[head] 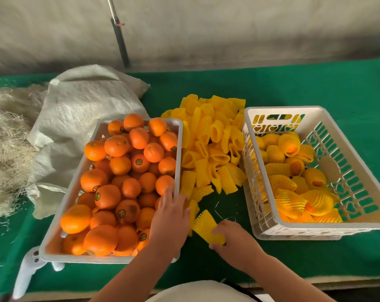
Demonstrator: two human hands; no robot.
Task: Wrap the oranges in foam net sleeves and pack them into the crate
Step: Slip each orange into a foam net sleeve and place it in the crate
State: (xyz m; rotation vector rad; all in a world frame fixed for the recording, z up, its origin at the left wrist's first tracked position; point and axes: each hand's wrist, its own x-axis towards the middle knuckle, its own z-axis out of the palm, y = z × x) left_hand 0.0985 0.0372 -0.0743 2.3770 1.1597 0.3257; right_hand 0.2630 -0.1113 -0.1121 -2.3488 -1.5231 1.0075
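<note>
Sleeve: one yellow foam sleeve (207,227) was pinched in the right hand (234,240), long axis running from 11 o'clock down to 5 o'clock, open end toward 11.
Right grip: thumb and fingers were curled round the sleeve's near end, partly closed.
Left grip: left hand (170,216) lay with fairly straight fingers over the near right rim of the tray (180,136), fingertips touching an orange (164,184); it held nothing that could be seen.
Key relation: bare oranges lay at 9 to 10 o'clock of the held sleeve, so the left hand was nearer them; the crate (278,225) lay at 2 o'clock, nearer the right hand.
Oranges in tray: heaped, roughly forty showing, more hidden beneath.
Loose sleeves: pile (213,144) on the green surface (315,88) between tray and crate, several dozen, too tangled to count exactly.
Wrapped oranges: about fifteen in the crate.
Trays and crates: one of each.
Sack: one (80,118), at 11 o'clock of the tray.
</note>
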